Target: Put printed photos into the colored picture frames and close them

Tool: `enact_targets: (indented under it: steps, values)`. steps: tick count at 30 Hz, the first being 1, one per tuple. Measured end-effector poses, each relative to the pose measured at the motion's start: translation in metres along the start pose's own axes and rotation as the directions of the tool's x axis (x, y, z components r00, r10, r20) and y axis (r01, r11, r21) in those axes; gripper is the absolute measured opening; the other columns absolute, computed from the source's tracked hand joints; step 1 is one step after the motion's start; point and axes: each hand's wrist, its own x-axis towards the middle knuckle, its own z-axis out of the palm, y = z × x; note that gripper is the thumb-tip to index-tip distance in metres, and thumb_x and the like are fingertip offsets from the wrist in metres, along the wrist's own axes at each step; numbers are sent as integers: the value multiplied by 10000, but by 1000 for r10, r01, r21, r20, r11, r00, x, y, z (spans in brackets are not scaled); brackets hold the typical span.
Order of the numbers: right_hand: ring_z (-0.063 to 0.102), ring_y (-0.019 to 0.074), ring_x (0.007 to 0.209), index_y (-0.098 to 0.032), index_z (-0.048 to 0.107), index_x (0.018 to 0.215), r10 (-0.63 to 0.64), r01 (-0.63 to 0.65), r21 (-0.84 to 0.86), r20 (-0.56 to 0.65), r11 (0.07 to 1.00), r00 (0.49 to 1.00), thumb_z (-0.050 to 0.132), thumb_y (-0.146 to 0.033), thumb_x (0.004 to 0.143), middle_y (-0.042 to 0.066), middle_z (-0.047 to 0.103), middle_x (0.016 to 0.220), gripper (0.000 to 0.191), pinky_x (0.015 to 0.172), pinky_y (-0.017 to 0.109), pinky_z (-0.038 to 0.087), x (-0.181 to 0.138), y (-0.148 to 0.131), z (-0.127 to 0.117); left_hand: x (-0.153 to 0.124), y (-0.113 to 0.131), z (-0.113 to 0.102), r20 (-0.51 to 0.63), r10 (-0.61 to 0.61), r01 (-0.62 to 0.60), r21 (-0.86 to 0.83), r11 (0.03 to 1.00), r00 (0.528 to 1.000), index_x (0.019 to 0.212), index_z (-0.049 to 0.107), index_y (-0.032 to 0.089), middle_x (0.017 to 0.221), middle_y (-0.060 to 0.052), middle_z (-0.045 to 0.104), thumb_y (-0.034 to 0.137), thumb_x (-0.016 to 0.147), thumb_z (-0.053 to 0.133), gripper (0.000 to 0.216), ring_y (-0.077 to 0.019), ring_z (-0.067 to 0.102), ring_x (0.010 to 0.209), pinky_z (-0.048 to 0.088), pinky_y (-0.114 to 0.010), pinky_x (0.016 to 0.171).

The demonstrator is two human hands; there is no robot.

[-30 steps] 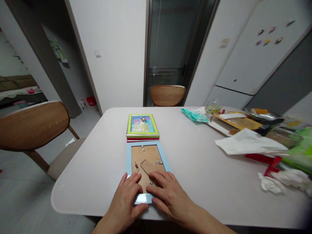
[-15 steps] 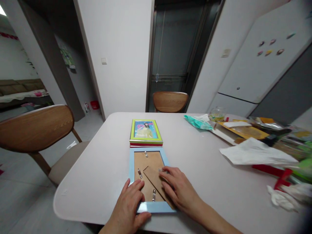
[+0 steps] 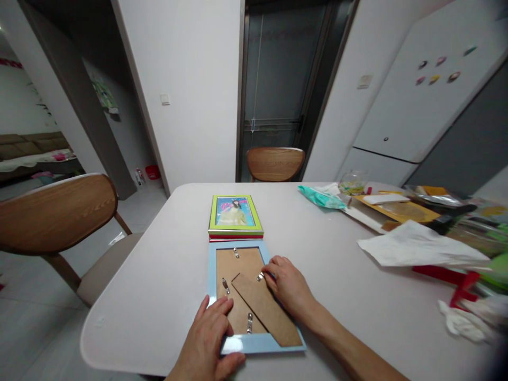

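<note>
"How are the hands set, from where you sit?"

"On my remote feed, the left hand point(image 3: 212, 336) is spread over the near-left corner of the light blue frame point(image 3: 257, 344), thumb apart at its near rim, probably to stop it sliding on the counter point(image 3: 329, 307). The right hand point(image 3: 289, 283) is curled in at the metal clip point(image 3: 260, 277) on the frame's right side; I can't tell whether thumb and finger actually pinch it."

"Why is the frame back side up?"

"I'd say so the clip can be reached. The brown backing board point(image 3: 246, 260) faces up between the hands, its stand leg point(image 3: 270, 312) slanting down just left of the right hand."

"And the green frame point(image 3: 235, 212)?"

"Just beyond both hands, picture up, atop something red point(image 3: 235, 237); I suspect stacking saves working room."
</note>
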Motion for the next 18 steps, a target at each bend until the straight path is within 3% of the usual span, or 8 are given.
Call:
enact_targets:
  steps: [5,12,15,18]
  values:
    - [469,156,786,-173,632,752,-40,38,49,44,998,998,432,-155,765,55,501,814,201,703,265,404,-6,2,1,1,0,0,33,-1,0,34,999,999,775,505,180,1196,-155,493,325,667,582,197,-285,414,1134,266,-571,936]
    - [475,171,860,-165,648,760,-62,60,39,45,997,997,420,-167,774,78,522,934,228,762,289,401,-14,5,-4,0,-1,3,-27,5,-5,3,1000,1000,766,512,188,1176,-139,516,294,650,595,178,-281,444,1110,277,-567,932]
    - [459,195,879,-184,644,812,-84,84,0,11,996,996,447,-178,764,74,552,925,203,766,327,382,-9,-8,-8,-1,0,3,-44,1,-1,-15,1000,999,767,514,186,1169,-135,522,284,640,605,184,-273,452,1103,272,-553,944]
    - [462,174,847,-203,630,877,-181,178,68,39,982,983,436,-181,785,55,568,880,216,751,306,371,-1,-30,-5,-2,1,3,-44,-6,5,-14,1000,999,783,512,182,1174,-135,517,270,631,617,204,-268,443,1111,261,-547,955]
